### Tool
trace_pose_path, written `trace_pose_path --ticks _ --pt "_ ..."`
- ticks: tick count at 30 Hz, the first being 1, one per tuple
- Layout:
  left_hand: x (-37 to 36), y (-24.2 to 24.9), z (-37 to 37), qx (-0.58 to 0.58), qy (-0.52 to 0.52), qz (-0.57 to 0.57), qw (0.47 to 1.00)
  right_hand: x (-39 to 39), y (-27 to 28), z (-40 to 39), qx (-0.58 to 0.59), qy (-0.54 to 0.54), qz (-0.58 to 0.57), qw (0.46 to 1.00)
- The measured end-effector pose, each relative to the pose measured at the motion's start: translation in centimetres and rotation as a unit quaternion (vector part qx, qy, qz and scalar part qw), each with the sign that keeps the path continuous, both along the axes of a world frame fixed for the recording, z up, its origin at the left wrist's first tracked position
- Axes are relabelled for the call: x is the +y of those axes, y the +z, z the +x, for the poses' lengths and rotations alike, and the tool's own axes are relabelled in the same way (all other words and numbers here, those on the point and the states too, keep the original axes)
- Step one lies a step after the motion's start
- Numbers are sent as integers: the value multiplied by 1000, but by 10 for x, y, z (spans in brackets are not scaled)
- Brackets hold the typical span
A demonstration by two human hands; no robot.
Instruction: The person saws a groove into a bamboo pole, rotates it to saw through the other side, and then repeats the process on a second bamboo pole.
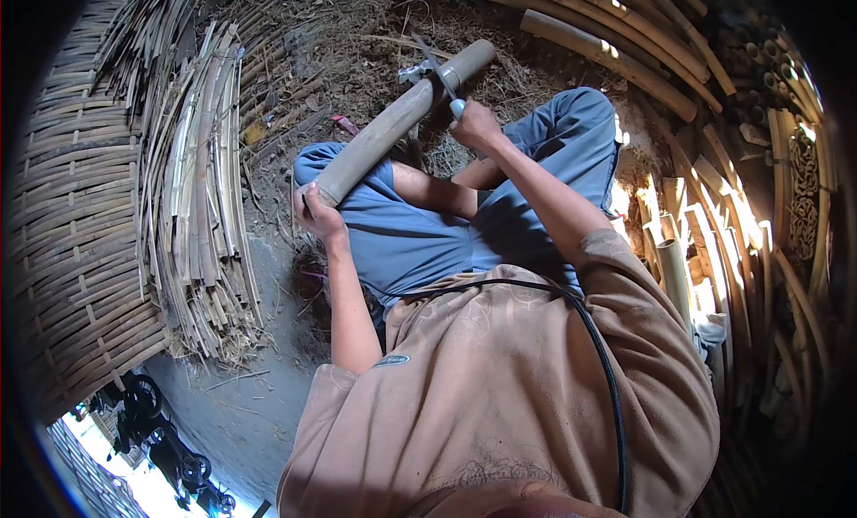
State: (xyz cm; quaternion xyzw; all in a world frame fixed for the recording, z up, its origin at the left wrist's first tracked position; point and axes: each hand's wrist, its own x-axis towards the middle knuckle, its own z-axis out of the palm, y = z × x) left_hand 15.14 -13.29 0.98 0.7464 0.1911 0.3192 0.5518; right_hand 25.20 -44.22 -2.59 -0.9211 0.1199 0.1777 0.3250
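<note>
A thick bamboo pole lies slantwise across my lap, its lower left end by my knee and its far end over the littered ground. My left hand is closed round the lower left end. In my right hand is the pale handle of a knife or saw; which of the two is hard to tell. Its narrow blade crosses over the pole near the far end, by a ring-like joint. Whether the blade touches the pole cannot be made out.
Split bamboo strips are heaped at the left beside a woven bamboo wall. Long bamboo poles lie at the upper right, with upright cut pieces at the right. A small red object lies on the ground.
</note>
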Motion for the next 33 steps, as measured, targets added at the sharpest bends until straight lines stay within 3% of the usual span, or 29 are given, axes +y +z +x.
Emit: trace_pose_path --ticks 12,15,19,24,28,33 --pt "-3 4 -1 -5 -1 22 1000 -4 -7 2 -39 -5 -4 999" --pt "0 -3 2 -3 -2 13 1000 -9 2 -15 -40 56 -1 998" --pt "4 -5 -3 1 3 21 1000 -16 -9 -1 -35 -4 -15 999" --pt "-1 2 -1 12 1 -10 1000 -8 -7 -7 -62 -8 -5 998" --pt "2 -6 2 9 -1 -5 1000 -20 -9 -17 -65 50 8 997" --pt "3 -2 0 23 -2 -9 1000 -23 -22 1 -49 -11 -15 999"
